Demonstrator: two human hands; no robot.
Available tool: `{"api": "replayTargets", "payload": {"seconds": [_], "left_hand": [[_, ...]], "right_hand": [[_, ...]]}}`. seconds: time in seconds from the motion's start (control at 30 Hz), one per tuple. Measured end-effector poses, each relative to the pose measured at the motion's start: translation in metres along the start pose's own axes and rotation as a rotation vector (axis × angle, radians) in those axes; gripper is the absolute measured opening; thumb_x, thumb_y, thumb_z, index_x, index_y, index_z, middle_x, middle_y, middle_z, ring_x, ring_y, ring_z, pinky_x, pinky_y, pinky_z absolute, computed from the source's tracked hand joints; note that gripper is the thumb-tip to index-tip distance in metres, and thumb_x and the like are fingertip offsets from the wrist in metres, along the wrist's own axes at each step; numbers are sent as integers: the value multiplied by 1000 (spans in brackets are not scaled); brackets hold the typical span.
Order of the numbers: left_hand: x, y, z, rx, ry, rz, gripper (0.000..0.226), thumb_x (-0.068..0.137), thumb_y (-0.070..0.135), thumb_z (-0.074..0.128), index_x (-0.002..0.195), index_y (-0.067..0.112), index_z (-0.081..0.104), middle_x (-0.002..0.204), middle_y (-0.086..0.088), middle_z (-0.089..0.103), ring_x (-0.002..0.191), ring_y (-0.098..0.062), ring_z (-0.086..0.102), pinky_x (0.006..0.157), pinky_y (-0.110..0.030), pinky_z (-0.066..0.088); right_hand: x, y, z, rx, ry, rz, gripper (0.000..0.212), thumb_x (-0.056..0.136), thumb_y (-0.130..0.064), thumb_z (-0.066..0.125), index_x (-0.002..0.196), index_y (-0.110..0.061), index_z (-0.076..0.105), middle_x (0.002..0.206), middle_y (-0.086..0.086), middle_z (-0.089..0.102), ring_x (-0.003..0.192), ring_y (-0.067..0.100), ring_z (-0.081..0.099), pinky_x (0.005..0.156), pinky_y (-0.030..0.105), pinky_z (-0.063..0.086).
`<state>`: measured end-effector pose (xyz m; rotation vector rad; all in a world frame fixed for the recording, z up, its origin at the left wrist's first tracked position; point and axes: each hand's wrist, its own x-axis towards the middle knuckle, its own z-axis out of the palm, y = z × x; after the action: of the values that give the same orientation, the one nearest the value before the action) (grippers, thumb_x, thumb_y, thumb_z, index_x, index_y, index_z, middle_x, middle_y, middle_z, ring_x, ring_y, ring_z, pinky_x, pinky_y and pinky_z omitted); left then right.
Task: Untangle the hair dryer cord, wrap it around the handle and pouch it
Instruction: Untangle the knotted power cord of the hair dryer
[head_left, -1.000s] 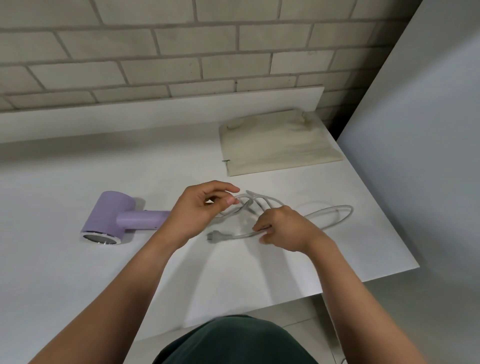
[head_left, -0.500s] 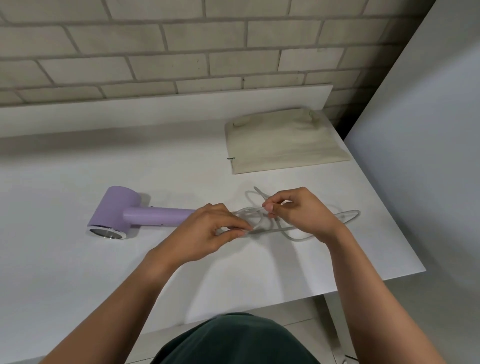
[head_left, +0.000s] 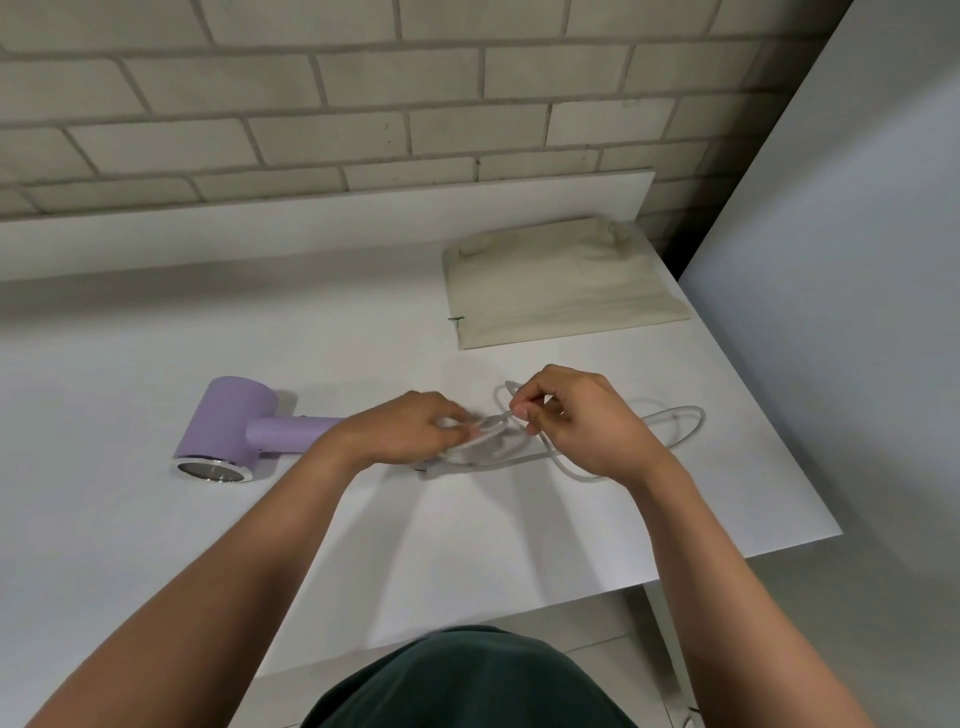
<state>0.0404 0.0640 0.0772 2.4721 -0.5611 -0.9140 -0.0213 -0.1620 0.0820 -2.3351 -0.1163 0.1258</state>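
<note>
Pale brick backs a white surface (head_left: 156, 519). The cord (head_left: 685, 421) is pinched between both hands: the left hand (head_left: 410, 428) anchors the tangle, the right hand (head_left: 582, 421) lifts one loop, likely to free it. The hair dryer (head_left: 234, 426) lies beyond the left hand, the pouch (head_left: 561, 286) past the right.

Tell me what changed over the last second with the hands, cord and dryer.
The right hand let go of the cord's near strand by the plug, rose, and now pinches a strand at the far side of the tangle. The left hand dropped lower, gripping the white cord closer to the table. The purple hair dryer and beige pouch stayed put on the white table.
</note>
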Motion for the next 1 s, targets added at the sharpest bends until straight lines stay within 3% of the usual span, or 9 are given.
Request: {"api": "replayTargets", "payload": {"seconds": [0.1, 0.2, 0.27, 0.37, 0.47, 0.57, 0.73, 0.9, 1.0], "left_hand": [[5, -1, -1, 49, -119, -15, 36, 96, 57, 55, 105, 25, 69, 110, 3, 68, 103, -18, 63, 92, -38, 51], [10, -8, 5, -3, -7, 48, 24, 91, 43, 67, 93, 19, 69, 95, -2, 68, 85, -21, 60, 75, -34, 48], [10, -13, 9, -113, 61, 65, 14, 86, 35, 76, 92, 24, 71, 92, 4, 70, 86, -17, 62, 75, -31, 48], [10, -19, 13, -348, 99, 65, 18, 80, 29, 83, 95, 26, 73, 94, 5, 74, 88, -14, 68, 79, -36, 56], [9, -21, 13, -516, 139, 95, 13, 85, 18, 79, 97, 21, 74, 95, -4, 75, 80, -13, 67, 71, -37, 54], [7, -18, 10, -575, 200, 154, 13, 92, 6, 69, 99, 16, 73, 94, 2, 75, 81, -8, 66, 80, -31, 52], [7, -18, 5, -524, 240, 175, 25, 88, -2, 62, 99, 20, 65, 94, 6, 75, 85, -15, 66, 81, -39, 54], [10, 0, -2, -291, 286, 215, 19, 90, 29, 74, 107, 36, 71, 72, 10, 67, 70, -2, 59, 71, -17, 45], [9, 2, -13, -65, 304, 287, 10, 94, 27, 69, 93, 29, 79, 63, 21, 64, 68, 2, 56, 62, -13, 37]], "right_hand": [[-2, -4, 2, -119, 37, -47, 12, 98, -22, 66, 93, -28, 74, 94, -16, 65, 90, 7, 64, 83, 35, 54], [-4, -9, 1, -218, 57, -79, 11, 97, -25, 66, 94, -30, 75, 91, -18, 62, 88, 8, 62, 80, 42, 54], [-6, -13, 1, -270, 24, -64, 13, 97, -25, 65, 96, -30, 77, 93, -16, 64, 89, 10, 61, 78, 43, 55], [-8, -17, 3, -332, -40, -17, 13, 95, -26, 67, 104, -30, 77, 89, -15, 67, 92, 13, 63, 78, 41, 55], [-7, -17, 10, -330, -109, 77, 38, 94, -31, 68, 132, -31, 64, 88, -15, 70, 100, 16, 64, 86, 41, 55], [-2, -13, 18, -277, -209, 147, 51, 95, -33, 66, 144, -28, 56, 95, -11, 76, 111, 19, 65, 96, 42, 53], [3, -6, 25, -70, -126, 186, 10, 87, -30, 78, 96, -26, 75, 83, -8, 72, 81, 11, 72, 82, 41, 59], [5, -11, 29, -64, -91, 174, 20, 83, -33, 84, 79, -18, 72, 74, -3, 72, 77, 14, 69, 73, 36, 56], [6, -12, 33, -45, -54, 196, 24, 83, -36, 82, 75, -18, 68, 74, -1, 72, 82, 15, 66, 73, 39, 54]]}}
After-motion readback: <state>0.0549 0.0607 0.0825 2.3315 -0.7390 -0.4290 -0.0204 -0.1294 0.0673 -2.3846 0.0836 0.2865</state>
